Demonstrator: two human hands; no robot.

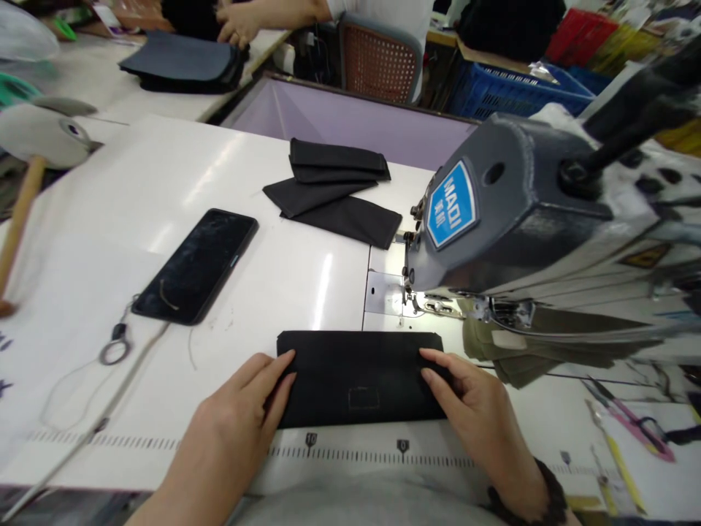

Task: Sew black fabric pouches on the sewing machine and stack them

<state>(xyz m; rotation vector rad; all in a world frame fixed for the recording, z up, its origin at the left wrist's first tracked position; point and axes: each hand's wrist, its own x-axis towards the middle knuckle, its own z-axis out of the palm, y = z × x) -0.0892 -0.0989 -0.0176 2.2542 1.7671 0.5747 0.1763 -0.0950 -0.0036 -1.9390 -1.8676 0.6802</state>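
A black rectangular fabric piece (339,372) lies on the white table in front of me, with a small stitched or marked rectangle near its lower middle. My left hand (235,416) pinches its left edge between thumb and fingers. At the right edge, my right hand (476,409) grips it the same way; a dark band is round that wrist. Just beyond the fabric stands a sewing machine (493,204), its presser foot and needle plate (383,292) lit up. Several folded black fabric pieces (339,183) rest left of the machine head.
A phone (197,267) with a cord and ring lies at left. Olive fabric pieces (515,351) sit under the machine arm, and scissors (629,420) lie at right. A printed ruler (355,456) runs along the front edge. Another person's hand (241,25) touches dark stacked fabric (180,62).
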